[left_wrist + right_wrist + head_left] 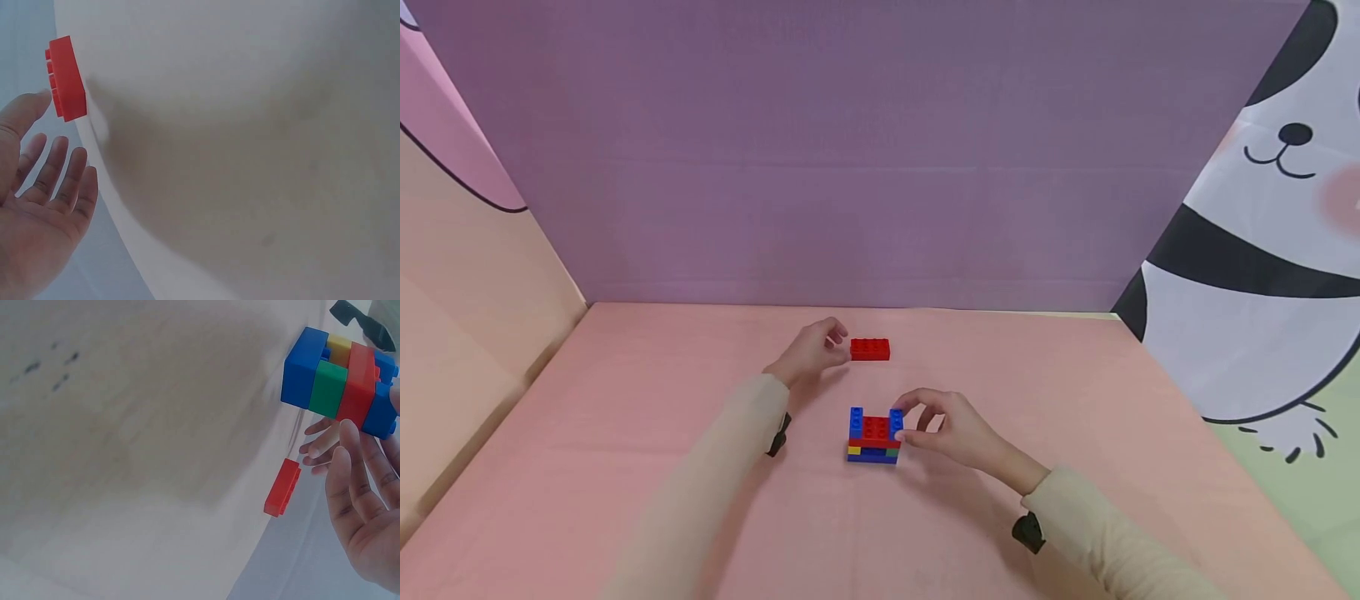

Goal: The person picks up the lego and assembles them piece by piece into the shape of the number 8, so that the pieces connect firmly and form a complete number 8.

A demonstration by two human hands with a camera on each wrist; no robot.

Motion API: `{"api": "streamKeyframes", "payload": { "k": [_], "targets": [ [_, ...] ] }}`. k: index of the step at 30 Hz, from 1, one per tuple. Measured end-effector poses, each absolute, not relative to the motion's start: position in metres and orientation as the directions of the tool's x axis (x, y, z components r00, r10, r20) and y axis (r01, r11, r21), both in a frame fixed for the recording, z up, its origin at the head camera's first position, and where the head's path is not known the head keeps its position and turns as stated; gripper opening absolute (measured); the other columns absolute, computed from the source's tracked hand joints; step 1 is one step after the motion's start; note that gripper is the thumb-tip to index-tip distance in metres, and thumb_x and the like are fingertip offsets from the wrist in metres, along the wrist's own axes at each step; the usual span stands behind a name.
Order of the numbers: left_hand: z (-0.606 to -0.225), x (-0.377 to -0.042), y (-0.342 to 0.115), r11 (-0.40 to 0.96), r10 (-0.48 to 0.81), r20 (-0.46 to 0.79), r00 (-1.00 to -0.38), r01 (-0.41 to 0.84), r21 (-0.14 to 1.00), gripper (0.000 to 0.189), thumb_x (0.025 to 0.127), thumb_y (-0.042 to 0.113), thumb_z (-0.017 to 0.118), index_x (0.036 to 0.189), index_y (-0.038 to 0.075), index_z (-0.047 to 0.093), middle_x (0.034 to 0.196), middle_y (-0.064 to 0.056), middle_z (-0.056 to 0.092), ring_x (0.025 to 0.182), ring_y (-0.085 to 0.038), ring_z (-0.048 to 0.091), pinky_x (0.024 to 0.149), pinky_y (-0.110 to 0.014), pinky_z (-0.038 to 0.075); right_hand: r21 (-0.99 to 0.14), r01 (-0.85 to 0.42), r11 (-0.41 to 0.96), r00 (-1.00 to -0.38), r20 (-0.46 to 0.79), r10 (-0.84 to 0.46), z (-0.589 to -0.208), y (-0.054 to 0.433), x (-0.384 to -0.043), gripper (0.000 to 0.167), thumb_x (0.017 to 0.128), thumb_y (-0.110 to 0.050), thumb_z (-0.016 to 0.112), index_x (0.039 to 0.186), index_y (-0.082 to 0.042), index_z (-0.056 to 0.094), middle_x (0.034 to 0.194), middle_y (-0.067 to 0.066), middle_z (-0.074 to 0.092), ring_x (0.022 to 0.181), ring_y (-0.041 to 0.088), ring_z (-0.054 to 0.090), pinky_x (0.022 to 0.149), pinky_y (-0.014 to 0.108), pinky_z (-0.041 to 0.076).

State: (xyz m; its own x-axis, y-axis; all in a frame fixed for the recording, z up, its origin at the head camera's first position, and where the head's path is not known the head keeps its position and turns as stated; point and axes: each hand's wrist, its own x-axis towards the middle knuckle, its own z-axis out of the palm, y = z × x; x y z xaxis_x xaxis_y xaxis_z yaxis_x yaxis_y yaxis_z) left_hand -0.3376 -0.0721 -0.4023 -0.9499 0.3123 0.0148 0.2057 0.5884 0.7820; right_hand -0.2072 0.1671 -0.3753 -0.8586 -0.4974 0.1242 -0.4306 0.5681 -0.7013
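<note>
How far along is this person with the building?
Done: the block stack has a blue base, a yellow block and green block above, then a red layer topped by two blue blocks.

In hand: the right hand pinches the stack at its right top block; the left hand is beside a loose red brick.

Left: probably adding that brick, which lies apart. Anything beyond that, I can't tell.

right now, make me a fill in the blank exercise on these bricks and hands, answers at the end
1. The loose brick is coloured ____.
2. Of the two hands, the ____ hand is nearest to it.
3. The bottom brick of the stack is coloured ____.
4. In the head view, the end brick level with the yellow brick, to its right, is coloured ____.

Missing words: red; left; blue; green.
</note>
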Motion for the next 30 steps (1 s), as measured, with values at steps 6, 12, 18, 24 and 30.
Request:
{"api": "streamKeyframes", "payload": {
  "k": [6,12,18,24,30],
  "targets": [
    [-0.406,-0.341,-0.068,0.586,0.275,0.007,-0.961,0.173,0.792,0.045,0.082,0.013,0.067,0.122,0.008,0.047,0.115,-0.008,0.053,0.104,-0.023,0.052,0.091,-0.034,0.048,-0.699,-0.428,0.573,-0.861,0.122,-0.494,-0.375,0.166,-0.207,0.034,0.078,-0.024,0.071,0.109,-0.015,0.061,0.106,0.004,0.064,0.076,0.012,0.058,0.061,0.022,0.051],
    [-0.411,-0.344,-0.064,0.617,0.271,0.014,-0.962,0.185,0.765,0.05,0.081,0.015,0.069,0.125,0.01,0.046,0.117,-0.008,0.053,0.105,-0.023,0.052,0.093,-0.035,0.047,-0.697,-0.437,0.568,-0.858,0.133,-0.497,-0.375,0.166,-0.207,0.033,0.078,-0.023,0.072,0.109,-0.014,0.061,0.106,0.004,0.064,0.075,0.012,0.058,0.06,0.022,0.051],
    [-0.415,-0.344,-0.06,0.659,0.253,0.008,-0.967,0.178,0.731,0.052,0.079,0.016,0.071,0.125,0.015,0.046,0.119,-0.004,0.052,0.106,-0.021,0.051,0.093,-0.033,0.047,-0.7,-0.436,0.566,-0.858,0.134,-0.496,-0.374,0.166,-0.206,0.034,0.079,-0.022,0.071,0.109,-0.014,0.06,0.106,0.005,0.064,0.075,0.012,0.058,0.06,0.022,0.051],
    [-0.416,-0.347,-0.056,0.687,0.267,0.01,-0.964,0.197,0.7,0.049,0.08,0.015,0.069,0.125,0.017,0.048,0.12,-0.003,0.053,0.109,-0.02,0.05,0.094,-0.033,0.046,-0.695,-0.439,0.57,-0.858,0.136,-0.494,-0.374,0.167,-0.206,0.033,0.078,-0.023,0.071,0.109,-0.014,0.06,0.106,0.004,0.064,0.075,0.012,0.058,0.06,0.022,0.051],
    [-0.416,-0.346,-0.053,0.711,0.275,0.009,-0.961,0.21,0.672,0.046,0.082,0.017,0.068,0.124,0.019,0.051,0.12,-0.003,0.054,0.109,-0.02,0.05,0.093,-0.034,0.047,-0.695,-0.429,0.577,-0.864,0.13,-0.487,-0.376,0.167,-0.206,0.033,0.079,-0.023,0.071,0.109,-0.015,0.06,0.106,0.004,0.064,0.075,0.012,0.058,0.061,0.022,0.051]
  ]
}}
